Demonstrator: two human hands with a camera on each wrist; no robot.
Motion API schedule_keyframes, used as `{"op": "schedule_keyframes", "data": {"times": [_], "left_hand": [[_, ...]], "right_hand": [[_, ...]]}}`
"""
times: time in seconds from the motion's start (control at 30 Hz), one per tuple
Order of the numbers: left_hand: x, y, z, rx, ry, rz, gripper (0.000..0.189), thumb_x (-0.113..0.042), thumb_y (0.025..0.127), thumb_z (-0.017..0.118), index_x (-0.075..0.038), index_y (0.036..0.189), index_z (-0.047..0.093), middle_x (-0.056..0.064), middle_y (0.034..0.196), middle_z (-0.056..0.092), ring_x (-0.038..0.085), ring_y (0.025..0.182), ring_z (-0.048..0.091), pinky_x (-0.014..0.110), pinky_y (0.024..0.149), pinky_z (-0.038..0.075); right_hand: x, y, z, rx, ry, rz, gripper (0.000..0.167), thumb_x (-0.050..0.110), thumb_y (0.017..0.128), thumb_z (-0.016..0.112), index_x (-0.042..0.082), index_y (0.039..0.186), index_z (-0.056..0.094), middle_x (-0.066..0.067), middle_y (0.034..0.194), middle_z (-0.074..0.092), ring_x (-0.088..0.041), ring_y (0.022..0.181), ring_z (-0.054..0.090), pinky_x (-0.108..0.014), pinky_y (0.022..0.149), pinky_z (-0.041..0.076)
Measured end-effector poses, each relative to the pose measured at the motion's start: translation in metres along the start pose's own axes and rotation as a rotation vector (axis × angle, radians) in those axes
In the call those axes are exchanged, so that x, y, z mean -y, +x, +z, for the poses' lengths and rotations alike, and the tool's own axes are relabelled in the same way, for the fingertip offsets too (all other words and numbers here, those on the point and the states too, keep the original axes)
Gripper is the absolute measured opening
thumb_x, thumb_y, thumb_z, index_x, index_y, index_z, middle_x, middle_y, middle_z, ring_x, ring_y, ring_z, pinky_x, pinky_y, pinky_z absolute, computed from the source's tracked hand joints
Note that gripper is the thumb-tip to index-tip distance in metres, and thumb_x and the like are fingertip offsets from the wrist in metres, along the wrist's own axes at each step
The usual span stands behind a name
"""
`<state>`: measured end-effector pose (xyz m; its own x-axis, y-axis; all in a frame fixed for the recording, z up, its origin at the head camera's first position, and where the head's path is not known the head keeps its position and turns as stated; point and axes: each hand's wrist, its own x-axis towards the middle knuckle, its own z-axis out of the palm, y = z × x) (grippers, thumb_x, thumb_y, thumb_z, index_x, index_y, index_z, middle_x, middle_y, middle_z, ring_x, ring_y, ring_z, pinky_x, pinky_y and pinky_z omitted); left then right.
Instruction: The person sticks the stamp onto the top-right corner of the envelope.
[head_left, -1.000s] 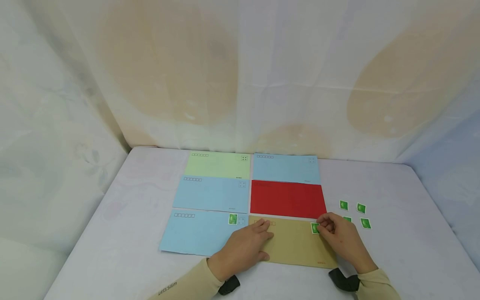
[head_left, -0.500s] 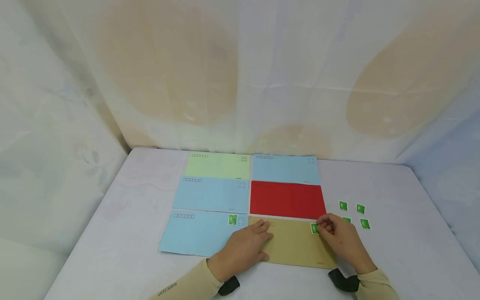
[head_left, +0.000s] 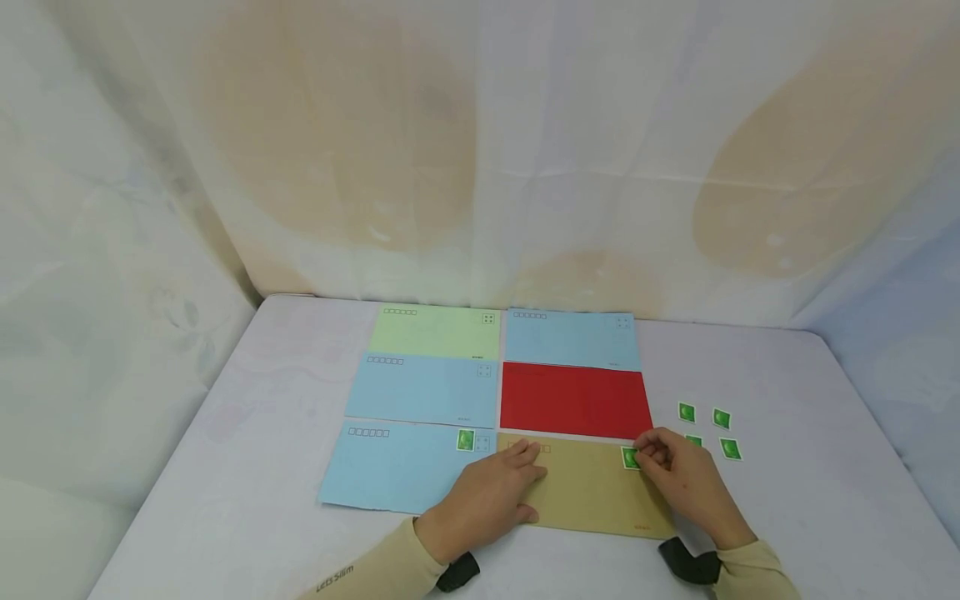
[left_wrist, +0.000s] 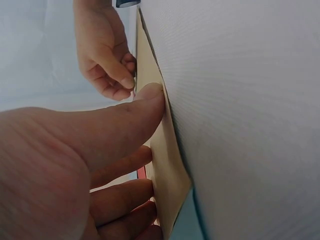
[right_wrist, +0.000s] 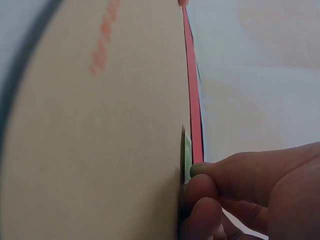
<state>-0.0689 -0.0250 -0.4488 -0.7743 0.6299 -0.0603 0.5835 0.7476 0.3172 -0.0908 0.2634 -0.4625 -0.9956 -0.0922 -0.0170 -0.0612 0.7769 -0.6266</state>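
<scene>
A tan envelope [head_left: 585,492] lies at the front right of a two-column layout of envelopes. My left hand [head_left: 483,498] rests on its left end, with fingers spread and the thumb [left_wrist: 150,95] near the front edge. At the upper right corner of this envelope, my right hand [head_left: 686,477] pinches a green postage stamp [head_left: 630,457] by its right side. In the right wrist view the stamp [right_wrist: 188,156] appears edge-on between thumb and fingertips, close over the paper. The curled fingers hide part of the stamp.
Beside it lies a blue envelope [head_left: 397,467] bearing a green stamp [head_left: 466,440]. Behind are a red envelope [head_left: 573,400], two more blue ones and a pale green envelope [head_left: 435,329]. Several loose stamps [head_left: 722,418] lie right, one partly behind the right hand. Curtains [head_left: 480,150] enclose the table.
</scene>
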Motion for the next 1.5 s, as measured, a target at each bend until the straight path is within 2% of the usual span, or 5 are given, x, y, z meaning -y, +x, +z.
{"op": "schedule_keyframes", "data": {"times": [0.67, 0.97, 1.07, 1.33, 1.5], "left_hand": [[-0.001, 0.000, -0.001, -0.002, 0.045, 0.018, 0.054, -0.034, 0.084, 0.083, -0.012, 0.131, 0.068, 0.006, 0.148, 0.053, 0.018, 0.141, 0.044, 0.027, 0.109, 0.042], [0.002, 0.001, 0.003, -0.091, 0.089, 0.060, 0.052, -0.035, 0.081, 0.086, -0.012, 0.126, 0.071, 0.006, 0.139, 0.056, 0.019, 0.132, 0.049, 0.024, 0.103, 0.046], [0.004, 0.001, 0.002, -0.098, 0.090, 0.075, 0.052, -0.035, 0.081, 0.086, -0.012, 0.125, 0.070, 0.006, 0.135, 0.056, 0.019, 0.129, 0.050, 0.023, 0.101, 0.048], [0.010, -0.001, -0.011, -0.146, 0.112, 0.133, 0.046, -0.032, 0.085, 0.083, -0.012, 0.124, 0.070, 0.003, 0.128, 0.063, 0.017, 0.118, 0.059, 0.024, 0.096, 0.051], [0.014, -0.004, -0.020, -0.170, 0.116, 0.117, 0.049, -0.034, 0.087, 0.081, -0.011, 0.128, 0.068, 0.003, 0.129, 0.064, 0.017, 0.120, 0.059, 0.026, 0.097, 0.051]], "right_hand": [[0.000, -0.002, -0.001, -0.005, 0.019, 0.010, 0.012, 0.002, 0.092, 0.069, 0.002, 0.103, 0.064, -0.003, 0.086, 0.061, -0.017, 0.079, 0.055, -0.021, 0.063, 0.050], [0.003, -0.001, -0.001, -0.004, 0.025, 0.010, 0.013, 0.003, 0.091, 0.070, 0.001, 0.103, 0.065, -0.004, 0.087, 0.061, -0.017, 0.078, 0.055, -0.021, 0.064, 0.050], [0.003, -0.001, -0.001, -0.005, 0.023, 0.008, 0.013, 0.003, 0.091, 0.070, 0.001, 0.103, 0.065, -0.004, 0.086, 0.061, -0.016, 0.078, 0.056, -0.021, 0.064, 0.050], [0.004, -0.003, -0.004, -0.016, 0.017, 0.019, 0.014, 0.005, 0.091, 0.072, 0.003, 0.103, 0.066, -0.003, 0.087, 0.063, -0.016, 0.078, 0.057, -0.021, 0.063, 0.051], [0.006, -0.003, -0.007, -0.042, 0.022, 0.022, 0.015, 0.007, 0.091, 0.072, 0.005, 0.105, 0.066, -0.003, 0.088, 0.064, -0.016, 0.077, 0.057, -0.020, 0.062, 0.051]]}}
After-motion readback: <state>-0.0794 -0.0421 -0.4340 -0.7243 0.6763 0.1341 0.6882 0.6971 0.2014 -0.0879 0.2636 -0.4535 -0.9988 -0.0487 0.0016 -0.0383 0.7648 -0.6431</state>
